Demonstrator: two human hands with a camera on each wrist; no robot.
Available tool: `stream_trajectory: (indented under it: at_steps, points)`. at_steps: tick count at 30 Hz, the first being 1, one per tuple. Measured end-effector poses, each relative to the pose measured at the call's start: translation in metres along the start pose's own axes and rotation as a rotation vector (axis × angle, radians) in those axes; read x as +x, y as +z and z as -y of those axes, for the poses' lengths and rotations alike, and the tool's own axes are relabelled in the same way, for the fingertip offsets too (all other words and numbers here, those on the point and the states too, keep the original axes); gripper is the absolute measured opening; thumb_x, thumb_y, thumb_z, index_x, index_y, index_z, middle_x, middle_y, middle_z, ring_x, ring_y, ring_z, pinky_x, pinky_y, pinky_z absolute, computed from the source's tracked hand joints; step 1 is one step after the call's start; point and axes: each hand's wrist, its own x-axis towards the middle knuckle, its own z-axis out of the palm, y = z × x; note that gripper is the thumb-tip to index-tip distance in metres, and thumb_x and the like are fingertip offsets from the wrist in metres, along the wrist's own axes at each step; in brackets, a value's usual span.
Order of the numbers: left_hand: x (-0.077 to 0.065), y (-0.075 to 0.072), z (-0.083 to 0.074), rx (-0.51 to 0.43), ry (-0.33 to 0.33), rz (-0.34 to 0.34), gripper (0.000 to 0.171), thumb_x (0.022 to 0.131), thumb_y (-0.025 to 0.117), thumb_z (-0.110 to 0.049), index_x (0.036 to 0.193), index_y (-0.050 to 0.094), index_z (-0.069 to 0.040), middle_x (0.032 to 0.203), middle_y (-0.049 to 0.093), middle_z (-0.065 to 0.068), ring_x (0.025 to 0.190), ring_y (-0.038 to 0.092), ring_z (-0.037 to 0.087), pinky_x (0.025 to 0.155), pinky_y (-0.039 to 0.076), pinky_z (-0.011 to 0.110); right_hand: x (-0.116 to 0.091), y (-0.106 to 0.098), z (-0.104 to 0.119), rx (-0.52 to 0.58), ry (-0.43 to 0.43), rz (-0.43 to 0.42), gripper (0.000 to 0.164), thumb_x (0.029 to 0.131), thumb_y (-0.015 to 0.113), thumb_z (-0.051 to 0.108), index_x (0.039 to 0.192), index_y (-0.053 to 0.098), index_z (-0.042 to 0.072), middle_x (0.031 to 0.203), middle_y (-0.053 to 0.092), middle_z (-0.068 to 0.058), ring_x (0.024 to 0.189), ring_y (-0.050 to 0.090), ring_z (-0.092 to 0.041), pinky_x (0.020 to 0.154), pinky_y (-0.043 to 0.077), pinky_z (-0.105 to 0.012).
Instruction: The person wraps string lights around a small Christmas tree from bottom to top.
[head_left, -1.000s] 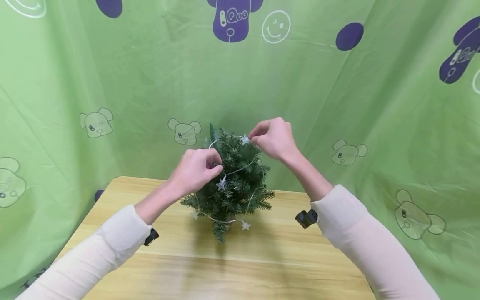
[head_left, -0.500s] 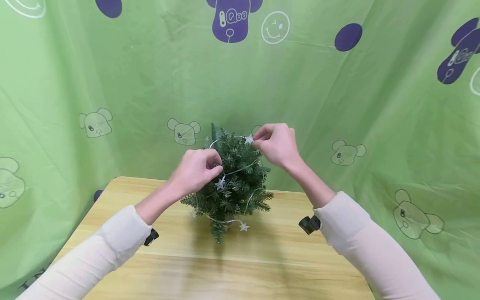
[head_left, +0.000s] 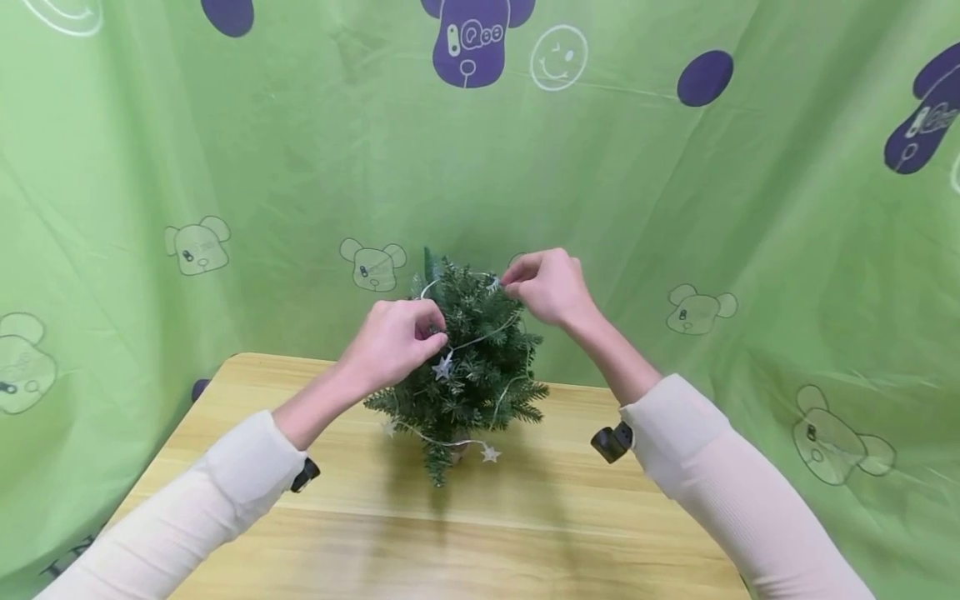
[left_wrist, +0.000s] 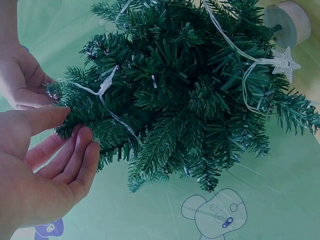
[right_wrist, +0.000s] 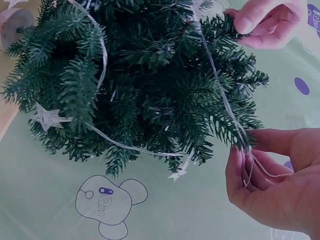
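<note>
A small artificial Christmas tree (head_left: 487, 387) stands on the table, wound with a star string light (right_wrist: 102, 57). Near its top on the left, my left hand (head_left: 390, 337) pinches a branch tip (left_wrist: 67, 122) between thumb and fingers. A clear star (head_left: 444, 367) hangs just below those fingers. At the upper right of the tree, my right hand (head_left: 551, 287) pinches the thin wire (right_wrist: 225, 100) against a branch end, and a loop of wire trails over its palm in the right wrist view. Another star (head_left: 494, 284) sits at the right fingertips, partly hidden among needles.
The wooden table (head_left: 300, 533) extends in front of the tree. One star (head_left: 491, 453) dangles low at the tree's front. A round wooden base (left_wrist: 295, 25) shows under the trunk. Green printed cloth (head_left: 322, 150) hangs behind and at both sides.
My right hand first drew the star slightly right and away, then came back left against the branches, so the star now shows less. The left hand keeps its place.
</note>
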Motion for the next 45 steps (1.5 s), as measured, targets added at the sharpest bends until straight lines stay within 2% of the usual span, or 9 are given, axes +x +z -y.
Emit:
stream_trajectory:
  at_steps: [9, 13, 20, 31, 33, 36, 39, 42, 45]
  points:
    - [0.001, 0.001, -0.003, -0.003, 0.009, 0.005, 0.009, 0.090, 0.074, -0.012, 0.097, 0.074, -0.007, 0.082, 0.074, 0.005, 0.069, 0.066, 0.015, 0.065, 0.058, 0.028, 0.002, 0.002, -0.004, -0.008, -0.002, 0.026, 0.020, 0.091, 0.072, 0.009, 0.111, 0.076, 0.007, 0.113, 0.076, -0.012, 0.099, 0.072, -0.027, 0.089, 0.059, -0.041]
    - [0.001, 0.000, -0.003, -0.002, 0.013, 0.005, 0.009, 0.090, 0.074, -0.013, 0.097, 0.074, -0.007, 0.082, 0.074, 0.005, 0.069, 0.065, 0.015, 0.065, 0.058, 0.027, 0.003, 0.001, -0.006, -0.003, 0.019, 0.051, 0.021, 0.090, 0.072, 0.008, 0.111, 0.076, 0.007, 0.115, 0.075, -0.012, 0.103, 0.071, -0.029, 0.094, 0.056, -0.044]
    - [0.002, 0.000, -0.002, -0.002, 0.012, 0.010, 0.009, 0.090, 0.074, -0.012, 0.097, 0.074, -0.007, 0.083, 0.074, 0.006, 0.070, 0.066, 0.015, 0.066, 0.059, 0.028, 0.006, 0.003, -0.005, -0.054, 0.010, 0.067, 0.025, 0.087, 0.073, 0.008, 0.112, 0.077, 0.007, 0.119, 0.074, -0.012, 0.114, 0.067, -0.032, 0.109, 0.046, -0.055]
    - [0.005, 0.002, -0.001, -0.002, -0.001, 0.022, 0.011, 0.091, 0.074, -0.012, 0.099, 0.074, -0.006, 0.085, 0.075, 0.006, 0.070, 0.067, 0.015, 0.067, 0.059, 0.028, 0.009, 0.011, -0.009, -0.097, 0.007, 0.073, 0.021, 0.086, 0.076, 0.007, 0.107, 0.078, 0.009, 0.122, 0.073, -0.013, 0.125, 0.061, -0.033, 0.117, 0.033, -0.061]
    - [0.005, 0.002, -0.001, -0.002, -0.002, 0.025, 0.011, 0.091, 0.074, -0.013, 0.099, 0.074, -0.006, 0.085, 0.075, 0.006, 0.070, 0.067, 0.015, 0.067, 0.059, 0.028, 0.008, 0.011, -0.009, -0.103, 0.006, 0.085, 0.021, 0.087, 0.076, 0.008, 0.108, 0.078, 0.008, 0.122, 0.073, -0.013, 0.125, 0.061, -0.034, 0.117, 0.033, -0.062]
    - [0.006, 0.002, 0.000, -0.005, -0.002, 0.026, 0.010, 0.091, 0.074, -0.012, 0.099, 0.074, -0.006, 0.084, 0.075, 0.006, 0.070, 0.067, 0.015, 0.067, 0.059, 0.028, 0.007, 0.006, -0.008, -0.105, 0.022, 0.100, 0.023, 0.089, 0.072, 0.011, 0.111, 0.077, 0.009, 0.123, 0.073, -0.012, 0.121, 0.062, -0.033, 0.112, 0.041, -0.058]
    - [0.006, 0.002, 0.000, 0.002, -0.001, 0.023, 0.010, 0.091, 0.073, -0.013, 0.099, 0.074, -0.006, 0.084, 0.075, 0.006, 0.070, 0.067, 0.015, 0.067, 0.059, 0.028, 0.005, -0.004, -0.006, -0.097, 0.053, 0.132, 0.026, 0.092, 0.067, 0.013, 0.116, 0.076, 0.011, 0.124, 0.073, -0.011, 0.112, 0.063, -0.030, 0.093, 0.052, -0.047]
    - [0.007, 0.001, 0.000, 0.006, 0.001, 0.018, 0.011, 0.092, 0.073, -0.014, 0.099, 0.074, -0.006, 0.085, 0.075, 0.006, 0.071, 0.068, 0.015, 0.068, 0.059, 0.029, 0.002, -0.013, -0.004, -0.090, 0.071, 0.170, 0.027, 0.097, 0.063, 0.018, 0.122, 0.073, 0.012, 0.125, 0.072, -0.011, 0.107, 0.062, -0.029, 0.083, 0.049, -0.039]
    - [0.006, 0.000, -0.001, 0.006, 0.000, 0.015, 0.013, 0.092, 0.073, -0.016, 0.100, 0.074, -0.007, 0.085, 0.075, 0.006, 0.070, 0.067, 0.015, 0.068, 0.059, 0.030, -0.003, -0.022, -0.003, -0.103, 0.061, 0.183, 0.030, 0.100, 0.061, 0.023, 0.126, 0.071, 0.014, 0.132, 0.068, -0.011, 0.117, 0.061, -0.030, 0.091, 0.051, -0.045]
